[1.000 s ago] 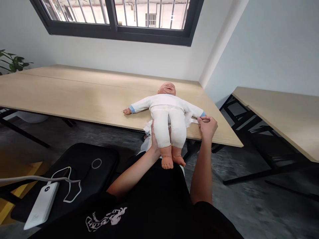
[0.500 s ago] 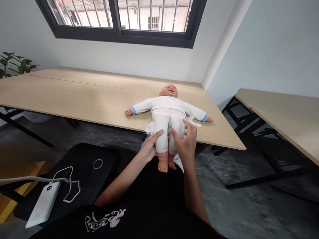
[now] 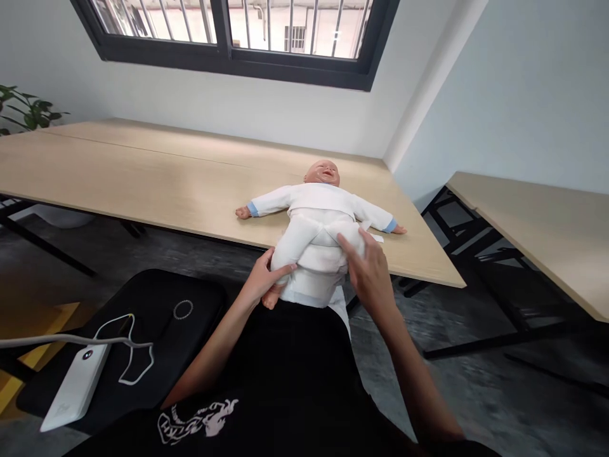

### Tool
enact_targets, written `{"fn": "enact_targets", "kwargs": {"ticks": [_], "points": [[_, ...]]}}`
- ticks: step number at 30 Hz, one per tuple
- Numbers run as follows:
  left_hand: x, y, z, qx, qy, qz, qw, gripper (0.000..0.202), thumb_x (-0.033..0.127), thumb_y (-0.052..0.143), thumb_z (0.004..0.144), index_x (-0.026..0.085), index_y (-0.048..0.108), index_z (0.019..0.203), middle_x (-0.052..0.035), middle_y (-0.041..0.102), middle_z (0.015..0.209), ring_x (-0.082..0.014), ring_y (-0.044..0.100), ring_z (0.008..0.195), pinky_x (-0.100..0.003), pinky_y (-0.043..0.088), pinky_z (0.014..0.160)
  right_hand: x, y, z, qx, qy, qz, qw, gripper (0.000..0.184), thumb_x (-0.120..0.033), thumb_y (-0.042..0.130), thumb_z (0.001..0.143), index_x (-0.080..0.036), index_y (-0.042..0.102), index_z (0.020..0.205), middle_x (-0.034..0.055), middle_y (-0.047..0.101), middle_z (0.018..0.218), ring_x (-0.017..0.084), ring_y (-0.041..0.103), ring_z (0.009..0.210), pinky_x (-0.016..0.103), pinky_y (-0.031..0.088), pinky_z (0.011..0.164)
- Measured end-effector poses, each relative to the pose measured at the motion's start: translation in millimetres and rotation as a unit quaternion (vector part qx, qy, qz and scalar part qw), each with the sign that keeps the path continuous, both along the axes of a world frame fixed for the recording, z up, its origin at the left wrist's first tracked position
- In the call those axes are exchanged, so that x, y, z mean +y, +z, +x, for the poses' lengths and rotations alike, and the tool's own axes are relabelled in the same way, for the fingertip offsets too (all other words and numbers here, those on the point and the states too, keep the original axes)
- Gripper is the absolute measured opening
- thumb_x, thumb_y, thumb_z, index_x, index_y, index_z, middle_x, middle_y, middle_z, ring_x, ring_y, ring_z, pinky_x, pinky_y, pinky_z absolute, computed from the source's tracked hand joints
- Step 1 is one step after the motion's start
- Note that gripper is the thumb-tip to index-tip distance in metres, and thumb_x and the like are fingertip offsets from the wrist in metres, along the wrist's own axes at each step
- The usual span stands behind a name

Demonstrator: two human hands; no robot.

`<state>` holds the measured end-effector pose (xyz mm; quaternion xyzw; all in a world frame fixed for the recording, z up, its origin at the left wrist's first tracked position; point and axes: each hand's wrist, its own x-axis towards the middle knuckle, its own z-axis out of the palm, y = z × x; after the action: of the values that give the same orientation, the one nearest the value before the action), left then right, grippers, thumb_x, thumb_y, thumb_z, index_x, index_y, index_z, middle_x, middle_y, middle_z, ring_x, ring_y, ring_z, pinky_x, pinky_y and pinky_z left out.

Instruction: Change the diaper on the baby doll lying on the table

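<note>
A baby doll [image 3: 321, 197] in a white top with blue cuffs lies on its back, arms spread, its hips at the table's front edge. Its white-clad legs are parted. My left hand [image 3: 263, 274] wraps round the lower part of the doll's leg on the left [image 3: 294, 242], just above the bare foot. My right hand [image 3: 370, 266], slightly blurred, grips the leg on the right [image 3: 354, 233] from its outer side; that foot is hidden. Beneath and between the legs, an open white diaper [image 3: 314, 282] hangs over the edge toward my lap. A white tab [image 3: 375, 238] sticks out at the right.
The wooden table [image 3: 157, 171] runs left along the wall below a barred window. At left, a black chair [image 3: 157, 343] carries a white power bank [image 3: 76, 387], a cable and a bead bracelet [image 3: 183, 310]. A second table [image 3: 533, 222] stands at right.
The doll's legs have gone from close together to spread wide, each hand moving outward with one leg. The diaper now shows between them.
</note>
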<state>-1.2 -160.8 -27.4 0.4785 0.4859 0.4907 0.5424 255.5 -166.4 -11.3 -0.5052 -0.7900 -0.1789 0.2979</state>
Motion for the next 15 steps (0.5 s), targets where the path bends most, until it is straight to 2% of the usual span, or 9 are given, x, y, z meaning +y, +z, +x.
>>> {"fn": "enact_targets", "kwargs": {"ticks": [2, 4, 8, 11, 15], "points": [[1.1, -3.1, 1.6, -0.013, -0.013, -0.002, 1.000, 0.063, 0.040, 0.088, 0.066, 0.015, 0.065, 0.119, -0.0104, 0.071, 0.116, -0.0267, 0.064, 0.108, -0.030, 0.050, 0.088, -8.7, -18.7, -6.9, -0.069, 0.018, 0.023, 0.997, 0.064, -0.006, 0.037, 0.098, -0.036, 0.040, 0.155, 0.0087, 0.032, 0.162, 0.031, 0.027, 0.153, 0.063, 0.031, 0.121], [2.0, -4.5, 3.5, -0.045, -0.026, -0.017, 0.999, 0.062, 0.039, 0.089, 0.065, 0.015, 0.066, 0.118, -0.0098, 0.071, 0.115, -0.0259, 0.065, 0.107, -0.029, 0.051, 0.088, -19.1, -42.0, -14.6, -0.109, 0.035, 0.028, 0.993, 0.069, -0.005, 0.035, 0.097, -0.039, 0.036, 0.156, 0.0053, 0.035, 0.161, 0.030, 0.032, 0.151, 0.067, 0.028, 0.121], [4.5, -3.1, 2.5, -0.125, -0.043, -0.080, 0.988, 0.055, 0.033, 0.092, 0.062, 0.016, 0.069, 0.108, -0.0072, 0.074, 0.102, -0.0205, 0.068, 0.091, -0.027, 0.052, 0.081, -32.0, -80.9, -23.5, -0.072, 0.037, 0.013, 0.997, 0.070, -0.008, 0.037, 0.092, -0.047, 0.044, 0.150, 0.0002, 0.048, 0.153, 0.032, 0.047, 0.142, 0.064, 0.043, 0.114], [6.4, -1.7, -0.1, -0.178, -0.045, -0.120, 0.976, 0.051, 0.028, 0.094, 0.059, 0.015, 0.069, 0.102, -0.0052, 0.074, 0.093, -0.0175, 0.068, 0.081, -0.025, 0.053, 0.074, -31.2, -94.4, -25.7, -0.034, 0.045, -0.001, 0.998, 0.068, -0.013, 0.044, 0.091, -0.050, 0.048, 0.147, -0.0019, 0.053, 0.149, 0.037, 0.051, 0.137, 0.065, 0.047, 0.109], [6.2, -2.5, -1.4, -0.237, -0.062, -0.135, 0.960, 0.046, 0.026, 0.092, 0.062, 0.014, 0.069, 0.101, -0.0057, 0.075, 0.091, -0.0177, 0.068, 0.077, -0.026, 0.055, 0.072, -30.3, -99.4, -27.9, -0.019, 0.091, -0.002, 0.996, 0.067, -0.016, 0.050, 0.086, -0.048, 0.052, 0.144, -0.0020, 0.057, 0.145, 0.040, 0.054, 0.134, 0.067, 0.045, 0.110]]}}
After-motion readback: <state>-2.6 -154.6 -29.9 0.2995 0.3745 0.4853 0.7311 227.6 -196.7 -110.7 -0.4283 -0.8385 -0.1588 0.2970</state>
